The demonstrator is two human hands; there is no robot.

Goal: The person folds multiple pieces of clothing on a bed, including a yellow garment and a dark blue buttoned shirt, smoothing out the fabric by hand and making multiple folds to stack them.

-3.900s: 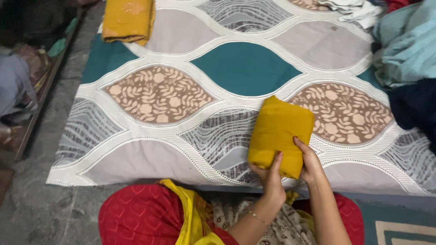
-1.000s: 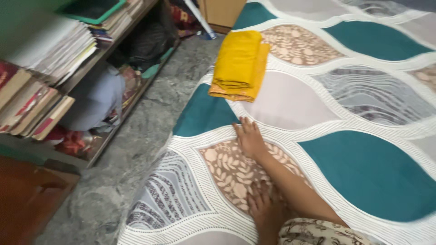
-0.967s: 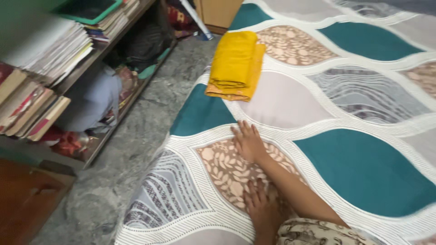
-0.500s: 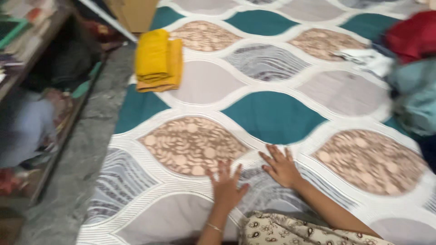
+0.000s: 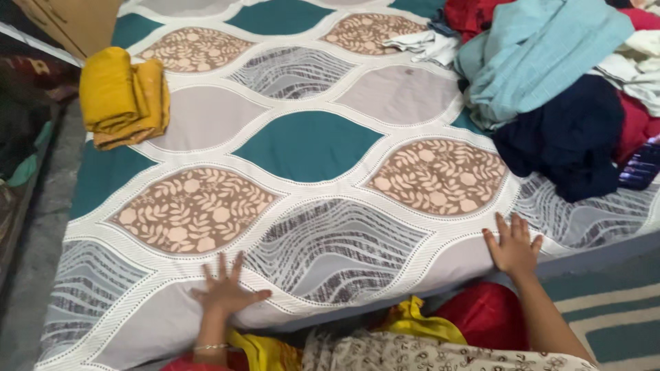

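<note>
Both hands lie flat on the patterned bedsheet (image 5: 309,144), near its front edge, and neither one is holding anything. The left hand (image 5: 225,292) is open with the fingers spread, the palm pressing on a pale grey part of the sheet at the lower left. The right hand (image 5: 513,249) is also open, fingers spread and pointing away from the person, and it rests at the front edge of the bed, just beside a grey wavy-striped panel. The two hands are well apart from each other. The folded mustard-yellow cloth (image 5: 122,98) lies on the far left corner of the sheet, well apart from both hands, and it looks like two folded pieces stacked together. At the far right there is a pile of unfolded clothes (image 5: 564,75): a light blue garment on top, a dark navy one below it, with some red and white pieces around; this pile is nearer to the right hand but not touching it. Compared with half a second ago, the hands have moved apart: then they were close together in the middle of the sheet, and now the right hand is much further to the right and the left hand lower at the front edge. The view has also turned to the right, so the clothes pile shows more fully.
</note>
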